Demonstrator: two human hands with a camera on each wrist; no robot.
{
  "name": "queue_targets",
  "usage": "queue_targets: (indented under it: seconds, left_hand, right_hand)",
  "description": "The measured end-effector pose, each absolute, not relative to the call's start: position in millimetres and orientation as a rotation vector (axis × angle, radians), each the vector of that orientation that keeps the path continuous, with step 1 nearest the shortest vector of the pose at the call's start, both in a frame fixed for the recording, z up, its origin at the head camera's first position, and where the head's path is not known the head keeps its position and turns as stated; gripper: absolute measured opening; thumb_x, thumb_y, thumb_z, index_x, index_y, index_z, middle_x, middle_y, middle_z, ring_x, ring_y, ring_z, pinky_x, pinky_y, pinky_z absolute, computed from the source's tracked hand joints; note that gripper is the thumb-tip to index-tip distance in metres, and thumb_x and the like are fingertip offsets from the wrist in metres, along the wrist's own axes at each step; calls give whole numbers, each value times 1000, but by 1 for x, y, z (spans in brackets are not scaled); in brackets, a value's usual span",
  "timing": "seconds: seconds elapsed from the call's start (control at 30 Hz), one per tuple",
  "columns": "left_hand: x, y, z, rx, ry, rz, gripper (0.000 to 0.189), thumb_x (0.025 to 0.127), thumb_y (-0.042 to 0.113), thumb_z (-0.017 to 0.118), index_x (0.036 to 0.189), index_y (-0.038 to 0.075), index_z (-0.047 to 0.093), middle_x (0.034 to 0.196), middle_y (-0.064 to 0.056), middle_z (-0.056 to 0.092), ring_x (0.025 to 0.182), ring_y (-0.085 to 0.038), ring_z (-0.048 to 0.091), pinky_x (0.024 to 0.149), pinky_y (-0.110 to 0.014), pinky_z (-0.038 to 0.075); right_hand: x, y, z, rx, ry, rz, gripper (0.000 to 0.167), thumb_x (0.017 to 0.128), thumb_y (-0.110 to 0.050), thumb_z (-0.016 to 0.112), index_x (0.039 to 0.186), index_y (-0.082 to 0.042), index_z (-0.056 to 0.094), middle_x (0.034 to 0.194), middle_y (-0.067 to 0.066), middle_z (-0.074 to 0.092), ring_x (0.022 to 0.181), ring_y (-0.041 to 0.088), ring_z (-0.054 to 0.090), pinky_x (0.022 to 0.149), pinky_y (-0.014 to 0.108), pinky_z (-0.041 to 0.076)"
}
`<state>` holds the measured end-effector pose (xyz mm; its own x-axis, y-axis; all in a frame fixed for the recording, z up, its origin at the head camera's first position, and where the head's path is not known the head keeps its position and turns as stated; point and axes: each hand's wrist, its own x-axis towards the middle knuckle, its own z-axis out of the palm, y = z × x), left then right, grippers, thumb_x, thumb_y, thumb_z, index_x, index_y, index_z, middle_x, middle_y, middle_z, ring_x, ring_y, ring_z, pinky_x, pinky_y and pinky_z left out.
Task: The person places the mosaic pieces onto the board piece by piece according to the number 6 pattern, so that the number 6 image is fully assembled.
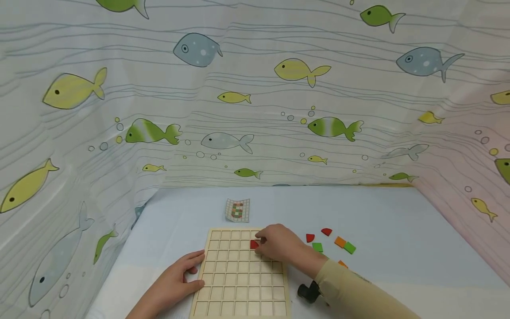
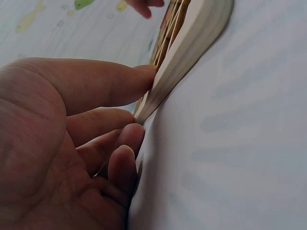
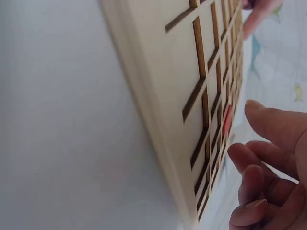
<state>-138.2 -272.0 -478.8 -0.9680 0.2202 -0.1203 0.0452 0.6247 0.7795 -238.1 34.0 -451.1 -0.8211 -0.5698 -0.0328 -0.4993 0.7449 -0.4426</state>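
A pale wooden grid board (image 1: 241, 280) lies flat on the table. One red quarter-round tile (image 1: 253, 244) sits in a cell of its second row from the far edge, right of the middle. Just beside that tile is my right hand (image 1: 279, 243), held over the board's far right part. In the right wrist view its thumb and fingers (image 3: 247, 187) stand apart, with nothing between them and a gap to the red tile (image 3: 227, 120). My left hand (image 1: 175, 279) rests against the board's left edge, thumb and fingertips touching the wooden side (image 2: 184, 52).
Behind the board lies a small gridded card (image 1: 237, 210) with a coloured pattern. Loose tiles lie to the right: red quarter-rounds (image 1: 326, 231), green squares (image 1: 349, 247) and orange pieces (image 1: 340, 242). A black object (image 1: 308, 292) shows under the right forearm. Fish-printed cloth (image 1: 247, 106) encloses the table.
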Motion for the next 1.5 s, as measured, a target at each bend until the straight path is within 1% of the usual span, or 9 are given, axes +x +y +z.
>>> queue_targets:
  seconds: [0.13,0.23,0.3,0.43,0.6,0.67,0.9,1.27,1.5]
  left_hand:
    - [-141,-275,-479,207,2634,1264,72,83,31,81,142,3,53,150,-3,43,95,-9,50,68,-24,44]
    - [-143,-276,-478,195,2637,1262,71,82,32,81,142,4,54,150,-2,44,95,-9,50,67,-24,43]
    - [-145,-277,-477,185,2636,1255,72,82,32,81,142,5,53,150,-1,44,96,-9,50,68,-24,43]
    - [-146,-279,-477,184,2614,1244,73,84,34,79,144,5,51,151,-1,43,100,-10,51,75,-24,43]
    - [-147,-279,-477,209,2602,1242,74,85,35,78,146,5,49,151,-3,42,103,-11,51,80,-24,43]
    - [-147,-278,-477,201,2610,1232,74,84,36,78,145,6,50,151,-2,42,103,-10,52,80,-24,43]
    - [-146,-278,-479,174,2611,1254,73,83,35,79,145,7,51,151,1,43,103,-10,51,79,-23,43]
    - [-146,-280,-479,207,2590,1281,74,84,33,79,145,5,50,152,-5,41,101,-10,50,77,-23,43]
    - [-147,-279,-479,196,2595,1271,73,84,32,79,145,5,50,152,-4,42,99,-9,50,75,-23,43]
  right_hand:
    - [-240,49,-448,-876,2754,-713,39,86,-30,77,119,-9,73,100,-5,70,91,9,62,78,30,51]
    - [-242,63,-446,-872,2739,-779,39,87,-30,77,119,-9,73,105,-3,70,89,9,62,75,29,50]
    - [-242,73,-446,-845,2735,-822,39,87,-30,76,120,-9,73,107,-2,70,81,8,61,69,28,50]
    - [-242,94,-446,-773,2745,-873,39,89,-31,75,122,-11,72,111,-2,69,75,8,56,62,27,48]
    - [-237,122,-450,-739,2789,-938,36,90,-27,75,122,-11,71,110,-1,69,73,7,52,60,26,46]
    - [-236,133,-451,-718,2808,-962,36,89,-26,76,121,-11,72,109,-2,69,75,6,53,62,26,46]
    - [-232,166,-455,-445,2864,-971,36,87,-29,78,121,-17,72,91,-14,62,74,12,52,60,27,46]
    - [-235,206,-468,-326,2936,-929,34,86,-24,79,119,-18,74,106,-4,66,77,15,52,62,28,47]
    - [-239,222,-471,-261,2944,-867,37,85,-26,79,118,-11,73,108,1,66,78,17,52,61,29,47]
